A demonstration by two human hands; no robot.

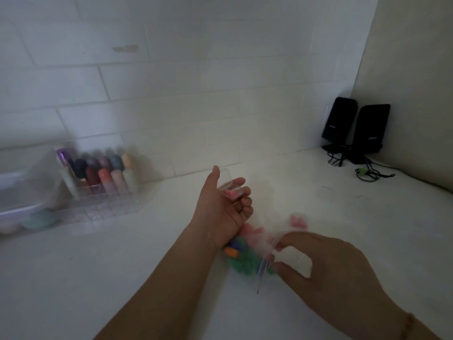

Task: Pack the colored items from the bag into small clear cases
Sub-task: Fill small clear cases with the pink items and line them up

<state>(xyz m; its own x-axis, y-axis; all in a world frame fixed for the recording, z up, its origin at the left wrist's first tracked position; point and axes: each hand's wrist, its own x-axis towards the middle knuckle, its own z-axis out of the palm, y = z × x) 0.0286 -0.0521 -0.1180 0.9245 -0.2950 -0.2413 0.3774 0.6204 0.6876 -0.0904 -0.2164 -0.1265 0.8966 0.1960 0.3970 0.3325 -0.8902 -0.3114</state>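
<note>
My left hand (224, 207) is palm up over the white counter and grips a small clear case (230, 188) with pink items inside. Below it lies a clear plastic bag (263, 256) holding green, orange, blue and pink items (241, 262). My right hand (326, 268) pinches the bag's open edge between thumb and fingers. A few pink items (299, 222) lie just beyond the bag, in or beside a faint clear case; blur hides which.
A clear organizer (98, 190) with several colored bottles stands at the back left against the tiled wall, next to a clear lidded box (22, 192). Two black speakers (355, 128) with cables occupy the back right corner.
</note>
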